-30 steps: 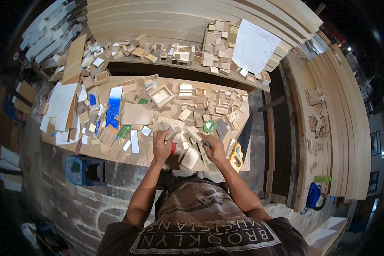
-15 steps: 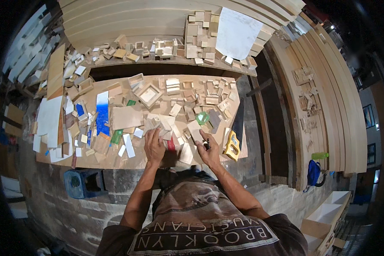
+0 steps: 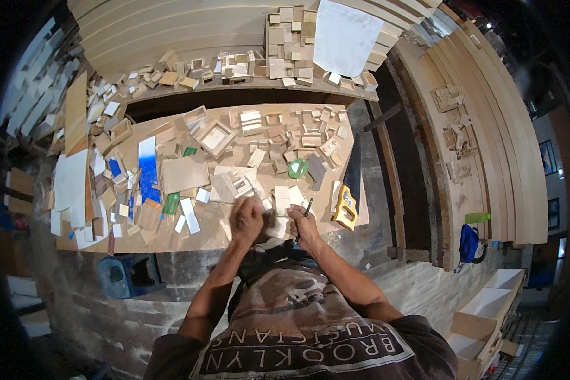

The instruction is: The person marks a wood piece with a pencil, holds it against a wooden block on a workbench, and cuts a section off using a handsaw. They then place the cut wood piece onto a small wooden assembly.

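My left hand (image 3: 246, 220) is over the near edge of the workbench, its fingers curled together; what they hold, if anything, is hidden. My right hand (image 3: 305, 227) is closed around a dark pencil (image 3: 309, 206) that slants up between thumb and fingers. Just beyond my two hands lie small pale wood blocks (image 3: 282, 199). Another wood piece (image 3: 277, 228) sits between the hands at the bench edge. A small slotted wood piece (image 3: 241, 183) rests on a flat board beyond my left hand.
A yellow-handled handsaw (image 3: 346, 208) lies to the right on the workbench (image 3: 202, 239). A green tape roll (image 3: 297, 168), an open wooden box (image 3: 215, 138) and many offcuts cover the top. A blue stool (image 3: 117, 277) stands at left below. Stacked boards (image 3: 487, 139) line the right.
My left hand has moved right, toward my right hand, and its fingers have curled in. The red item beside it no longer shows. The pencil in my right hand now points more upright.
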### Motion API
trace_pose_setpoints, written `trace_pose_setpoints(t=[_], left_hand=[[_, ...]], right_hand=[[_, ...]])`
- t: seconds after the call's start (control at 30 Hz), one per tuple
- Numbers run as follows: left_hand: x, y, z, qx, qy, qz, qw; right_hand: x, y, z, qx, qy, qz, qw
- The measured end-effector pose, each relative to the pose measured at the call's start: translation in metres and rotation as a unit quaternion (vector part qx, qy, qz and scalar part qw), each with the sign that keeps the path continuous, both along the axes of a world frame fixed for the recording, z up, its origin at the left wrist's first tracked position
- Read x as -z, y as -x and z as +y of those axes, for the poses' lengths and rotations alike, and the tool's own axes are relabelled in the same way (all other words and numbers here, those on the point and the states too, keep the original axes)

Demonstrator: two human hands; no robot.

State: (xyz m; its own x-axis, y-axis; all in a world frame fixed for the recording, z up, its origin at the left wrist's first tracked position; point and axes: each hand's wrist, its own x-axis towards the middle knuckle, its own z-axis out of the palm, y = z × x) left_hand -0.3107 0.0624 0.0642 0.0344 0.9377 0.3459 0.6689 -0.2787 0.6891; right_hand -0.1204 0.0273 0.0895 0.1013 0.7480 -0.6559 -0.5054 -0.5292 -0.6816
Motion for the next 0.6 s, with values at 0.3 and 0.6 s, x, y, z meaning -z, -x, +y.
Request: trace_pose_setpoints(t=[0.3, 0.6], left_hand=[[0.020, -0.026, -0.024, 0.026, 0.290, -0.295, 0.910], [0.009, -0.010, -0.014, 0.026, 0.381, -0.367, 0.848]], right_hand=[[0.057, -0.013, -0.004, -0.150, -0.066, -0.261, 0.951], [0.068, -0.037, 0.040, -0.307, -0.204, -0.539, 0.757]])
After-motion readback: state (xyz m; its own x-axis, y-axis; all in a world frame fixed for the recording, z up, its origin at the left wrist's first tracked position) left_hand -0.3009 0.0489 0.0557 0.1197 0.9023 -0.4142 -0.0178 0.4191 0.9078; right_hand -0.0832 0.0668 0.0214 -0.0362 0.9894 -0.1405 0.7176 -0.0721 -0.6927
